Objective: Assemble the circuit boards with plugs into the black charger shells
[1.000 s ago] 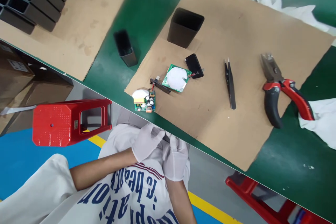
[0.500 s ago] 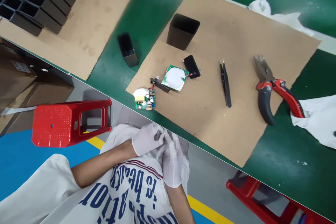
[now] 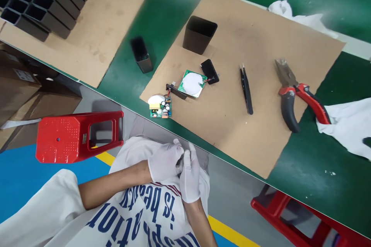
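Below the cardboard sheet (image 3: pixel 246 131): left hand (image 3: pixel 164 160) and right hand (image 3: pixel 189 175), both in white gloves, pressed together in the lap, fingers curled at a small dark bit between them; whether either grips it, cannot tell. On the sheet, left to right: small circuit board (image 3: pixel 160 107) at near edge, white-padded board (image 3: pixel 192 83), tweezers (image 3: pixel 246 89), red-handled pliers (image 3: pixel 294 94) at right edge
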A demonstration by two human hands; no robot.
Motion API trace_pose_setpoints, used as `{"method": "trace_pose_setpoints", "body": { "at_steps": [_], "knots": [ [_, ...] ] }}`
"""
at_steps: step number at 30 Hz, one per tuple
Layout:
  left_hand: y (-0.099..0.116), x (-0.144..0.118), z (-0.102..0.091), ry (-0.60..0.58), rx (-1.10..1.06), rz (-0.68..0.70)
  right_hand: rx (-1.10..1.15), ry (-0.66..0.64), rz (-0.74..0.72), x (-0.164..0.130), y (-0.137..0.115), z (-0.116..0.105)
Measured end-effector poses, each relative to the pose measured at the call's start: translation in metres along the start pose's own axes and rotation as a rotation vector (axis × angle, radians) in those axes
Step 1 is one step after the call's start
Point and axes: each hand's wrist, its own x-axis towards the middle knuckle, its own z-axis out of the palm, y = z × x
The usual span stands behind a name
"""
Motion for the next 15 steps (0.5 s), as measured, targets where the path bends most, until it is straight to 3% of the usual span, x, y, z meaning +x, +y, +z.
{"method": "trace_pose_setpoints", "body": {
  "at_steps": [3, 6, 12, 15],
  "knots": [
    [0.0, -0.002, -0.011, 0.053, -0.051, -0.052, 0.009, 0.044, 0.006, 0.003, 0.001, -0.005],
    [-0.008, -0.001, -0.028, 0.1, -0.148, -0.13, 0.099, -0.033, 0.022, 0.003, -0.001, -0.006],
    [-0.018, 0.003, -0.05, -0.11, -0.389, -0.079, 0.291, -0.223, 0.04, -0.007, -0.015, -0.002],
    [-0.011, -0.001, -0.056, -0.124, -0.41, -0.071, 0.297, -0.25, 0.057, -0.009, -0.024, -0.005]
  ]
}}
